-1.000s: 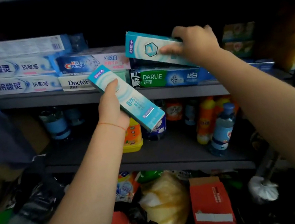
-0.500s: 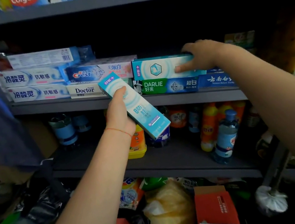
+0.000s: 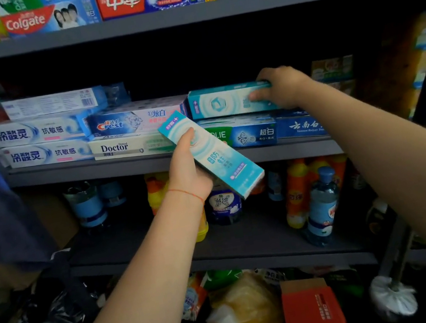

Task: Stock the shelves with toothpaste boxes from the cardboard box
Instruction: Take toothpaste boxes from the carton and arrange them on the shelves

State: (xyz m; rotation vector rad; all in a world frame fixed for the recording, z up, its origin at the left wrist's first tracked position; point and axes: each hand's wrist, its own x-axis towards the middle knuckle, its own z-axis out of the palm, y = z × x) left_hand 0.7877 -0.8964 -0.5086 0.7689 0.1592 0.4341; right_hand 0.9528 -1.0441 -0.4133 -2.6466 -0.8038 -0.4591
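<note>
- Since a second ago, the right hand (image 3: 282,86) has laid its teal box (image 3: 226,101) flat atop the Darlie box (image 3: 244,133), fingers curled on its end.
- Left hand (image 3: 189,169) grips a second box (image 3: 212,154), tilted before the shelf (image 3: 121,167); square the first flush before stacking.

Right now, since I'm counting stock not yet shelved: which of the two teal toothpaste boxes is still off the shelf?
The tilted teal box gripped by the left hand. The other teal box lies flat atop the Darlie box, under the right hand.
</note>
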